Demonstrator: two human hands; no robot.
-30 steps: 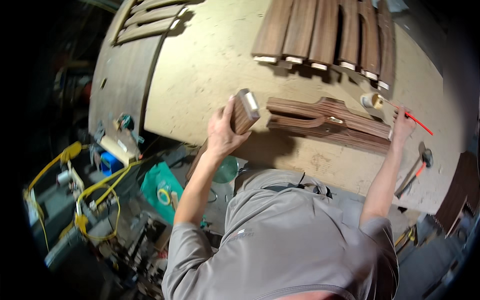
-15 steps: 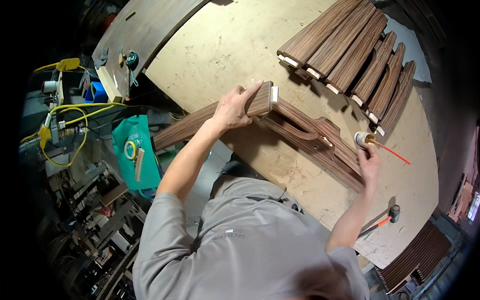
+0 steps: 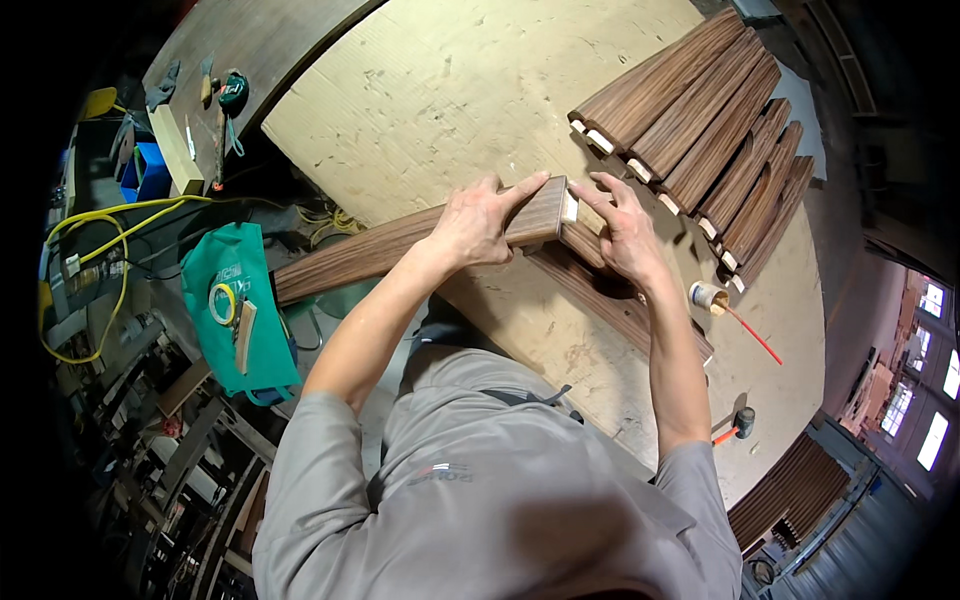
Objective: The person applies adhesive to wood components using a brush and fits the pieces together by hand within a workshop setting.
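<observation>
My left hand [image 3: 472,228] is wrapped over a long brown wood-grained board [image 3: 350,252], thumb and fingers clamping it close to its end. A pale tenon [image 3: 571,207] sticks out of that end. My right hand [image 3: 628,238] is at the tenon, thumb and forefinger apart; its lower fingers are partly hidden against the wood. Under both hands lies a brown curved-edge frame piece [image 3: 600,293] on the table. A small cup [image 3: 706,295] with a red stick [image 3: 755,338] leaning out stands to the right of my right forearm, untouched.
Several brown boards with pale tenons [image 3: 690,120] lie in a row at the far right of the table [image 3: 430,100]. A black-headed mallet [image 3: 743,422] rests near the right edge. A green bag [image 3: 232,285], yellow cable [image 3: 100,215] and tape measure [image 3: 233,88] are on the left.
My right hand has let go of the small cup and moved left to the board's tenon end. My left hand keeps its hold on the board. The view has shifted slightly.
</observation>
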